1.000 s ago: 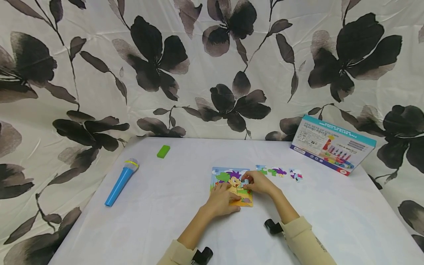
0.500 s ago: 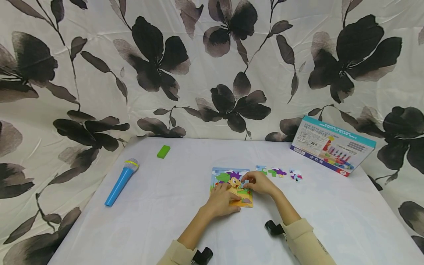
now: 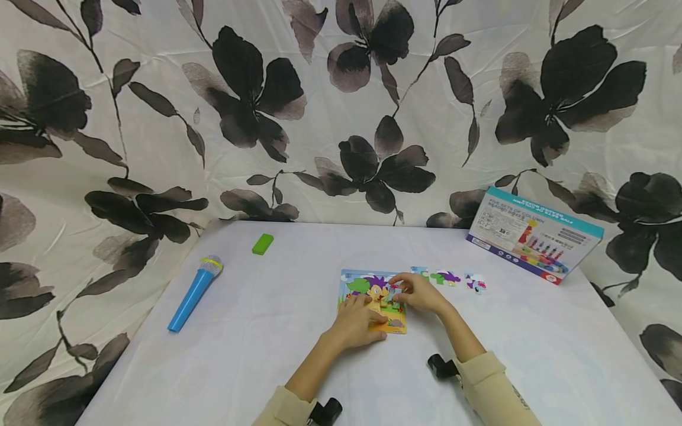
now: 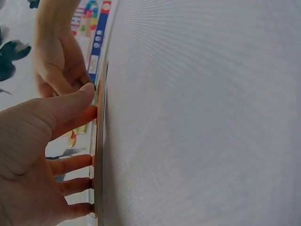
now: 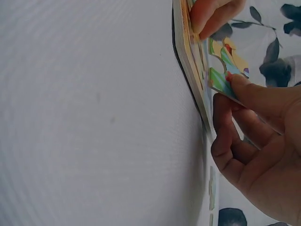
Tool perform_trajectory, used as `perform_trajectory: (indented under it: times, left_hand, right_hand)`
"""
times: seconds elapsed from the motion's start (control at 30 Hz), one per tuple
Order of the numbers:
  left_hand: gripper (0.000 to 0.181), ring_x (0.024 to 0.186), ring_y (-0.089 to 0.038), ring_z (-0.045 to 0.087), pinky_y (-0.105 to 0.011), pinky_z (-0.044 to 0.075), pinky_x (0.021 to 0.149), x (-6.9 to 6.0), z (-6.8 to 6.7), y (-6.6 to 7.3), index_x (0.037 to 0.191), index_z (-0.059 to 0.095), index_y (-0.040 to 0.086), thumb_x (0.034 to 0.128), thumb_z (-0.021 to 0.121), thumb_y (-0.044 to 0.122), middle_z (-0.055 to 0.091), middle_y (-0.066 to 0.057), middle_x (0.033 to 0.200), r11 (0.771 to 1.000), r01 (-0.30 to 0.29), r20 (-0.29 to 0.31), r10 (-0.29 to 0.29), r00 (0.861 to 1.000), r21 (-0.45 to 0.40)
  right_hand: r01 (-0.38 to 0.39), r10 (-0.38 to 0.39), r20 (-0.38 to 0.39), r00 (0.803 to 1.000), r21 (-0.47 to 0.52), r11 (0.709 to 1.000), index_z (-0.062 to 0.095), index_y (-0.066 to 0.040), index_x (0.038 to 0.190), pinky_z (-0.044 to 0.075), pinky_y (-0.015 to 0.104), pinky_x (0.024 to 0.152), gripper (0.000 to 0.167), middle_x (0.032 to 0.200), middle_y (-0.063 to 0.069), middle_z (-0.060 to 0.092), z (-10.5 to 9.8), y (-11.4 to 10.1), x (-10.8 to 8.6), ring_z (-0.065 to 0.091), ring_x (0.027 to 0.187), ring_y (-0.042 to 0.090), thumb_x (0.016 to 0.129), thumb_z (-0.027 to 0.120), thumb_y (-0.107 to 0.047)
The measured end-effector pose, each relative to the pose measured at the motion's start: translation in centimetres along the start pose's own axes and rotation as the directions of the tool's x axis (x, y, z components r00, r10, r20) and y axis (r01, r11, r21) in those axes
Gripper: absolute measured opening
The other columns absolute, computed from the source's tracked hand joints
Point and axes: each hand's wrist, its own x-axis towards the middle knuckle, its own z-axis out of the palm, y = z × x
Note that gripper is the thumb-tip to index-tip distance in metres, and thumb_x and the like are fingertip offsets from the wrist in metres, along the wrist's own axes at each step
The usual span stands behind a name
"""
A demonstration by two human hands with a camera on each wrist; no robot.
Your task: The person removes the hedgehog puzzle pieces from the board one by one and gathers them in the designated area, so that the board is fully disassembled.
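A jigsaw puzzle board point(image 3: 395, 326) with a purple-haired cartoon figure lies on the white table. On its lower left part rests my left hand point(image 3: 354, 324); in the left wrist view the fingers point(image 4: 75, 186) are spread, with the tips touching the board's surface. At the right side of the board, my right hand point(image 3: 420, 294) pinches a puzzle piece point(image 5: 219, 81) between thumb and fingers. The right wrist view shows this green and blue piece tilted up, above the board. Part of the picture is hidden beneath both hands.
Loose puzzle pieces point(image 3: 447, 277) lie just beyond the right hand, one point(image 3: 476, 283) farther right. A printed box point(image 3: 535, 234) stands at the back right. A blue toy microphone point(image 3: 196, 293) and a green block point(image 3: 263, 244) lie to the left.
The piece in my right hand has turned and tilted, and those fingers have shifted slightly. My left hand has stayed in place on the board.
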Motion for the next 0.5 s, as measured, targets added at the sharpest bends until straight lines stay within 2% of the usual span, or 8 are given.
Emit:
perform_trajectory:
  times: [0.3, 0.5]
  left_hand:
    - [0.033, 0.124, -0.029, 0.040, -0.055, 0.035, 0.099, 0.0, 0.0, 0.0, 0.110, 0.072, 0.028, 0.0819, 0.069, 0.044, 0.049, -0.013, 0.133, 1.000, -0.001, 0.002, 0.001, 1.000, 0.005]
    - [0.033, 0.125, -0.029, 0.040, -0.055, 0.034, 0.100, 0.0, 0.0, 0.0, 0.111, 0.072, 0.027, 0.0819, 0.069, 0.044, 0.048, -0.013, 0.134, 1.000, 0.008, 0.004, -0.008, 1.000, -0.003]
  right_hand:
    - [-0.010, 0.009, -0.028, 1.000, -0.010, 1.000, 0.064, 0.001, 0.106, 0.049, 0.033, 0.072, 0.023, 0.093, 0.011, 0.064, -0.4, 0.0, -0.4, 0.059, 0.080, 0.018, 0.084, 0.067, -0.006]
    - [-0.038, 0.038, -0.056, 0.998, -0.002, 0.999, 0.065, 0.001, 0.107, 0.048, 0.032, 0.072, 0.024, 0.088, 0.008, 0.061, -1.5, 0.8, -1.2, 0.057, 0.080, 0.018, 0.085, 0.068, -0.008]
